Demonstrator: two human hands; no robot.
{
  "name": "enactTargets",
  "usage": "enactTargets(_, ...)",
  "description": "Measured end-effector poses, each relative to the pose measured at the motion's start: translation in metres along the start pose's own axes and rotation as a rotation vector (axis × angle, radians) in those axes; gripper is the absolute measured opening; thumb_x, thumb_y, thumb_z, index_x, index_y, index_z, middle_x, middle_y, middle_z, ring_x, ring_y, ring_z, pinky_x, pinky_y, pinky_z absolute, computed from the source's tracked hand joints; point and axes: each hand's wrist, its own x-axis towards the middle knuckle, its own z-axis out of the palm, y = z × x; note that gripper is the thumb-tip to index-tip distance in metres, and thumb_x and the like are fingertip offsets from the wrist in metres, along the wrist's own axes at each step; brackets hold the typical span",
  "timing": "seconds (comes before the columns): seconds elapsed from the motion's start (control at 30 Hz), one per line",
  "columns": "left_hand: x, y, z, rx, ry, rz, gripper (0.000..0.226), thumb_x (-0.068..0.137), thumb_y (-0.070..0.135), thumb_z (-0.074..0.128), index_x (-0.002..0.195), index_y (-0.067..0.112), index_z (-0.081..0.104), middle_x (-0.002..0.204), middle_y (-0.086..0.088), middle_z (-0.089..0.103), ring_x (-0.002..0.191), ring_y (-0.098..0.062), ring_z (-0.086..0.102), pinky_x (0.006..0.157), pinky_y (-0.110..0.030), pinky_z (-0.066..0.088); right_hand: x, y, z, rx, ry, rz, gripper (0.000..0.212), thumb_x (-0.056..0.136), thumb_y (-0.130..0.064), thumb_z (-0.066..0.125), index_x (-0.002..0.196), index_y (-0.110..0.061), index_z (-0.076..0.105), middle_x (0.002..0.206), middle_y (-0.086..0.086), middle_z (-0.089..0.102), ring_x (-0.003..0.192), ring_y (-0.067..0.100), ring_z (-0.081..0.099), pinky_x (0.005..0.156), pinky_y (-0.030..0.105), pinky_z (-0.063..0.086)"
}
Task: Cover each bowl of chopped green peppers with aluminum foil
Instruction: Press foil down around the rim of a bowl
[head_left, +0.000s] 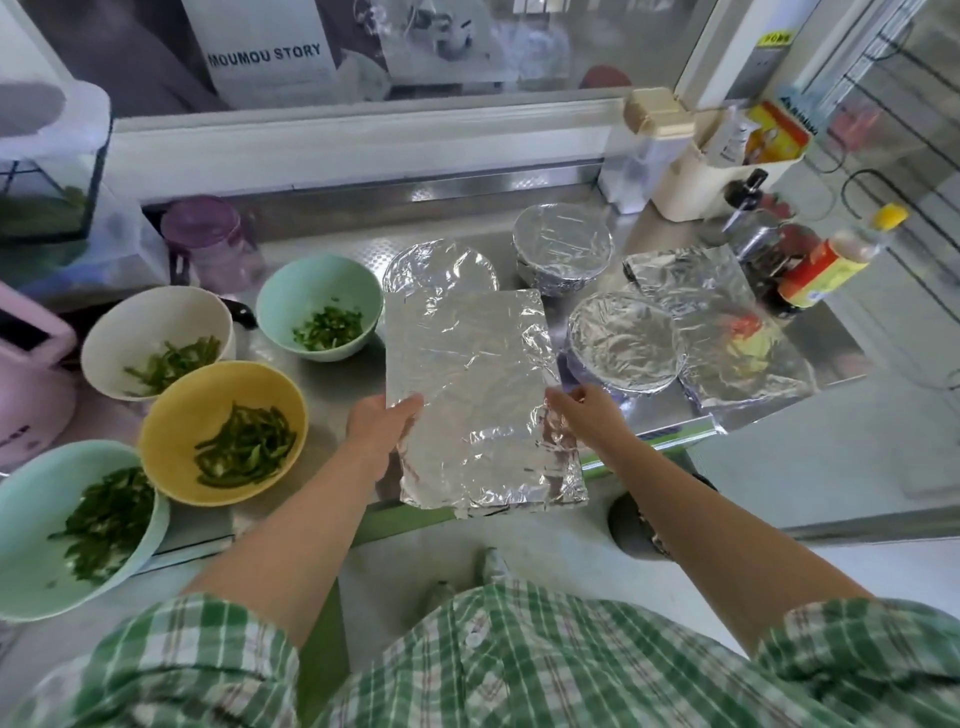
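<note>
Green-checked shirt (519, 654) is filling the bottom of the frame. At centre, the left hand (382, 423) and right hand (584, 415) are each gripping a side edge of a crinkled aluminum foil sheet (472, 395), fingers curled on it, over the steel tabletop's (332, 384) front edge. At lower left, uncovered bowls of chopped green peppers are sitting: a near mint bowl (31, 551), a yellow bowl (171, 431), a white bowl (130, 332) and a far mint bowl (291, 296). Further up, three foil-covered bowls (563, 249) are standing, spare foil sheets (727, 332) lying at right.
</note>
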Motion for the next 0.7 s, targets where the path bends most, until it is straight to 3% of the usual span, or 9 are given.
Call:
enactTargets(0.1, -0.003, 0.002, 0.006, 0.018, 0.000, -0.008, 0.010, 0.088, 0.008, 0.070, 0.081, 0.005, 0.065, 0.068, -0.007, 0.059, 0.058, -0.015, 0.049, 0.040, -0.014, 0.040, 0.003, -0.005, -0.004, 0.038, 0.018, -0.009, 0.028, 0.092, -0.032, 0.061, 0.075, -0.012, 0.052, 0.063, 0.004, 0.050, 0.059, 0.020, 0.048, 0.061, 0.036, 0.042)
enactTargets(0.2, -0.004, -0.002, 0.008, -0.044, -0.006, -0.027, 0.009, 0.087, 0.007, 0.071, 0.093, 0.000, 0.067, 0.073, -0.011, 0.062, 0.058, -0.017, 0.052, 0.041, -0.018, 0.040, 0.005, -0.006, -0.003, 0.092, 0.024, 0.018, 0.020, 0.090, -0.019, 0.061, 0.074, -0.011, 0.050, 0.060, 0.002, 0.045, 0.052, 0.017, 0.042, 0.049, 0.027, 0.035)
enactTargets(0.33, -0.003, -0.006, 0.009, -0.001, 0.000, 0.016, 0.012, 0.088, 0.004, 0.068, 0.077, 0.006, 0.064, 0.069, -0.008, 0.059, 0.057, -0.014, 0.049, 0.044, -0.011, 0.040, 0.008, -0.001, 0.000, 0.114, 0.030, 0.023, 0.009, 0.085, -0.015, 0.065, 0.080, -0.010, 0.058, 0.066, 0.006, 0.052, 0.057, 0.015, 0.043, 0.053, 0.025, 0.035)
enactTargets(0.4, -0.004, -0.008, 0.008, -0.014, -0.007, 0.004, 0.012, 0.088, 0.005, 0.068, 0.077, 0.006, 0.064, 0.070, -0.007, 0.059, 0.060, -0.015, 0.050, 0.051, -0.013, 0.044, 0.008, 0.001, 0.002, 0.114, 0.020, 0.039, 0.016, 0.084, -0.015, 0.065, 0.072, -0.010, 0.057, 0.060, 0.006, 0.046, 0.054, 0.015, 0.037, 0.054, 0.027, 0.030)
enactTargets(0.53, -0.007, -0.012, 0.002, -0.003, 0.004, -0.009, 0.010, 0.089, 0.006, 0.066, 0.079, 0.003, 0.064, 0.067, -0.008, 0.059, 0.056, -0.015, 0.051, 0.046, -0.013, 0.042, 0.004, 0.003, 0.009, 0.137, 0.020, 0.065, 0.036, 0.083, -0.011, 0.064, 0.056, -0.015, 0.041, 0.051, -0.001, 0.033, 0.050, 0.014, 0.029, 0.051, 0.027, 0.023)
enactTargets(0.7, -0.007, -0.012, -0.008, -0.005, 0.009, -0.003, 0.010, 0.085, 0.010, 0.068, 0.077, 0.004, 0.065, 0.075, -0.012, 0.062, 0.074, -0.023, 0.052, 0.069, -0.030, 0.043, 0.001, 0.001, 0.017, 0.245, -0.045, 0.090, 0.014, 0.085, -0.014, 0.064, 0.074, -0.010, 0.056, 0.054, -0.004, 0.038, 0.052, 0.013, 0.033, 0.054, 0.025, 0.026)
